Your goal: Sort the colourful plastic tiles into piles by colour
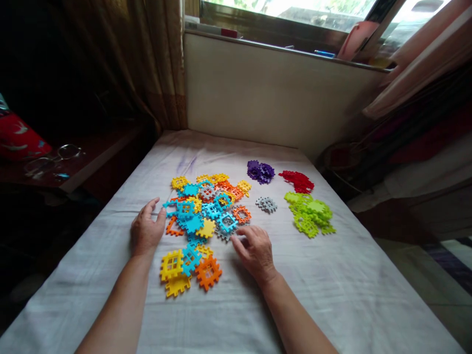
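In the head view, the colours are partly separated. The purple pile [266, 174] lies right of the upper centre, the red pile [299, 182] beyond it to the right, and the green pile [317, 210] just below the red. A small grey group [266, 204], perhaps more than one piece, sits apart between the green and the mixed heap [192, 223]. That heap, left of centre, is unsorted: blue, yellow, orange and grey pieces overlap in it, and blue, yellow and orange ones also make up the lower cluster [177, 284] nearer the bottom of the frame. Most of the blue, yellow and orange seems left to separate

The pieces are flat, squarish plastic with notched edges; many have window-like openings, others look solid. All rest on the pale sheet [332, 290]

The left hand [146, 232] is beside the heap's left edge, thumb and fingers spread; whether it touches a blue piece I cannot tell. The right hand [257, 250] is at the heap's lower right, by grey pieces, thumb and forefinger slightly parted, the other fingers bent, no piece visibly pinched
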`<action>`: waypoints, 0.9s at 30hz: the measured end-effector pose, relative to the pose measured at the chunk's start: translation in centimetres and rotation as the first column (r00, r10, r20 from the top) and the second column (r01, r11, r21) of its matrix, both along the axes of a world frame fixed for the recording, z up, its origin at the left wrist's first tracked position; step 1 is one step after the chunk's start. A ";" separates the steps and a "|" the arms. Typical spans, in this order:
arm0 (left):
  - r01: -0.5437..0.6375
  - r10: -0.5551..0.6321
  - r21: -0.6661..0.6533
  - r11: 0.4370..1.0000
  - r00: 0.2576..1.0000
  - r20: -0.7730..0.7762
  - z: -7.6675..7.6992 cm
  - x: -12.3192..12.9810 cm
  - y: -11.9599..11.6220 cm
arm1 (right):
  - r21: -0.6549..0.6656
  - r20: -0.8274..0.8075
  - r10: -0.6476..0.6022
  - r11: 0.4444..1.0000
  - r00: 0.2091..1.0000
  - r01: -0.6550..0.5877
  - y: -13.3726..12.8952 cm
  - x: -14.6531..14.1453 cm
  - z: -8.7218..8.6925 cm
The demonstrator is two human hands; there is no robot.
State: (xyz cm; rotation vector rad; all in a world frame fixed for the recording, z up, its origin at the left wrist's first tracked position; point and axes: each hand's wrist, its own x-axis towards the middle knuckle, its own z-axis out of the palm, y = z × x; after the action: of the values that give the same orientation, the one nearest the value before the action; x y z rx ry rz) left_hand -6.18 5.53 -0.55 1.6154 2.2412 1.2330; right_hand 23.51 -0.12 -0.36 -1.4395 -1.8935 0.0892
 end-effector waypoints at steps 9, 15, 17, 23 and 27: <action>-0.002 0.003 -0.042 0.999 1.000 0.015 0.4 0.2 0.0 | -0.095 0.115 -0.050 0.994 0.992 0.061 -0.1 -1.5 0.0; -0.005 0.006 -0.058 0.998 1.000 0.013 0.7 0.3 -0.1 | -0.060 0.102 0.027 0.998 0.994 -0.021 0.3 -1.1 0.1; -0.002 0.003 -0.053 0.999 1.000 0.013 0.7 0.2 -0.1 | -0.039 0.087 0.074 0.997 0.993 -0.071 0.1 -0.7 0.4; -0.004 0.004 -0.024 1.000 1.000 0.004 0.3 0.0 -0.1 | 0.026 0.029 0.124 0.992 0.992 -0.124 -0.5 0.7 1.3; -0.004 0.004 -0.013 1.000 1.000 -0.001 0.1 -0.1 0.0 | -0.044 -0.261 -0.049 0.998 0.964 0.038 0.9 2.8 1.5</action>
State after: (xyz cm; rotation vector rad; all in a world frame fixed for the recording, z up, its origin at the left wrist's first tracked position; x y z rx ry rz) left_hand -6.32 5.54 -0.42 1.6083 2.2497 1.2165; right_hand 26.27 0.79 1.18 -1.4182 -1.6511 0.2831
